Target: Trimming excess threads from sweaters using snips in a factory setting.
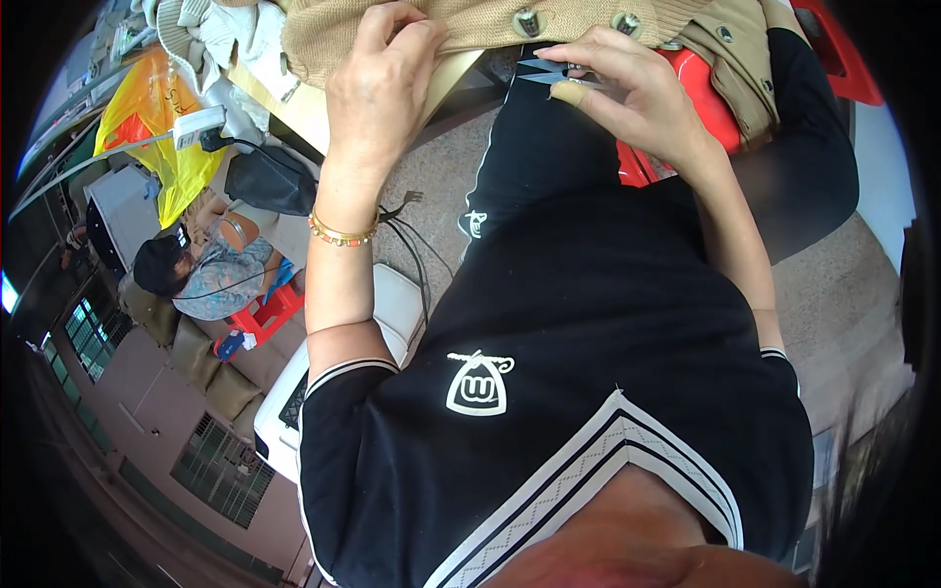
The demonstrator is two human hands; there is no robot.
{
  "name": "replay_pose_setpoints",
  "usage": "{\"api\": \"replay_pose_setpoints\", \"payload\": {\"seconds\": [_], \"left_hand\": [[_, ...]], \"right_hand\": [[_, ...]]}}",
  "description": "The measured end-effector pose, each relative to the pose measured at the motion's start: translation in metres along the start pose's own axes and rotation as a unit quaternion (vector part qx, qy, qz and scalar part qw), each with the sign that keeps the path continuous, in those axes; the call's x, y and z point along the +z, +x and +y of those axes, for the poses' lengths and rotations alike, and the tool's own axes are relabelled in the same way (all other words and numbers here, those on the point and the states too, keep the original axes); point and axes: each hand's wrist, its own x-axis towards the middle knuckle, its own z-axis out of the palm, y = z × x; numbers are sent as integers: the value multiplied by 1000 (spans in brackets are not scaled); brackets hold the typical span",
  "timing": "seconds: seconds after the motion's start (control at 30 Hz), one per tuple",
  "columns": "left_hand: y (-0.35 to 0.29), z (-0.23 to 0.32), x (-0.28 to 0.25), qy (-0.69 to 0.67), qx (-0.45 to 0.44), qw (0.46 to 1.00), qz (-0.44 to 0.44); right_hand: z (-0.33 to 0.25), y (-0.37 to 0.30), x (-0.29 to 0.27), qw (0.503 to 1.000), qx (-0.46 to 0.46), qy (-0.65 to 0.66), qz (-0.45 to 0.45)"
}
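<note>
A tan knitted cardigan (pixel 470 24) with dark buttons is spread along the top of the view, over the table's edge. My left hand (pixel 377 93) is closed on its front edge, thumb and forefinger pinching the knit. In my right hand (pixel 627 88) is a pair of thread snips (pixel 544 71), held just below the button band. Their pointed blades lie apart and aim left, over my dark trouser leg. Something yellowish covers my right thumb tip. Fingers of the right hand hide most of the snips' grip.
White knitted pieces (pixel 235 34) lie at the upper left beside a yellow plastic bag (pixel 147 122). More tan garments (pixel 730 59) rest on a red stool (pixel 701 98) at right. A person (pixel 211 269) sits at left on another red stool. Black cables (pixel 417 240) hang near my left arm.
</note>
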Motion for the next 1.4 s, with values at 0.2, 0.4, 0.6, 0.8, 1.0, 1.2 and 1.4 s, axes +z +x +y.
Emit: {"api": "replay_pose_setpoints", "payload": {"seconds": [0.2,0.4,0.6,0.8,1.0,1.2,1.4], "left_hand": [[-3,-15,10,-65,16,995,70],[-3,-15,4,-72,36,995,52],[2,-5,-7,-98,15,995,-17],[4,-6,3,-58,-3,998,-18],[-5,-18,16,-51,44,992,108],[-14,-15,38,-101,12,981,164],[-12,-2,39,-144,-4,964,223]], "right_hand": [[-2,2,0,1000,-7,-8,2],[1,2,3,1000,-14,-8,1],[1,0,2,1000,-11,-15,-3],[3,-2,4,1000,-8,0,11],[-5,6,-5,999,19,2,-27],[-10,12,-3,1000,15,-18,-20],[-5,3,-9,998,37,-34,-46]]}}
